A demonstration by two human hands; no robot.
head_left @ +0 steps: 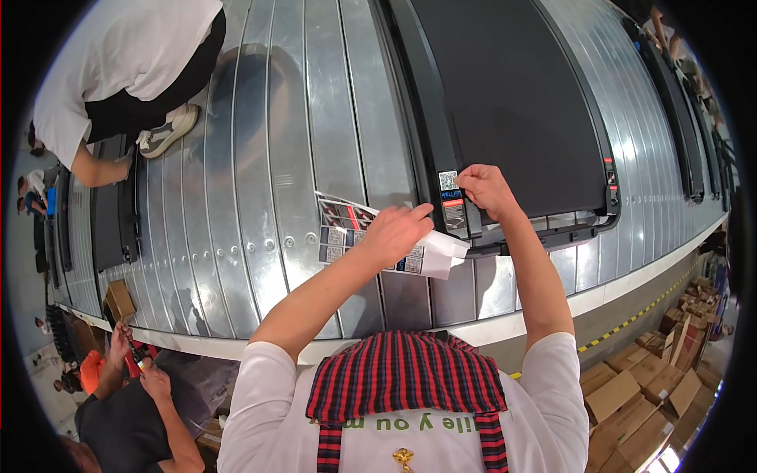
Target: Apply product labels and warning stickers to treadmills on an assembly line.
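A black treadmill (512, 102) lies on the metal slatted surface in front of me. On the near end of its left side rail is a white, black and blue label (448, 182) with a square code. My right hand (487, 191) is closed, thumb and fingertips pinched at the right edge of this label. Just below it sits a red and grey warning label (454, 213). Left of the rail, my left hand (400, 233) is closed around several sheets of stickers (337, 238), some printed with codes. White backing paper (443, 251) sticks out under its fingers.
A co-worker in a white shirt (134, 47) bends over another black unit (118, 205) at the left. Another person (126, 418) holds a red tool at the lower left, near a small cardboard box (120, 301). Cardboard boxes (631, 402) are piled at the lower right.
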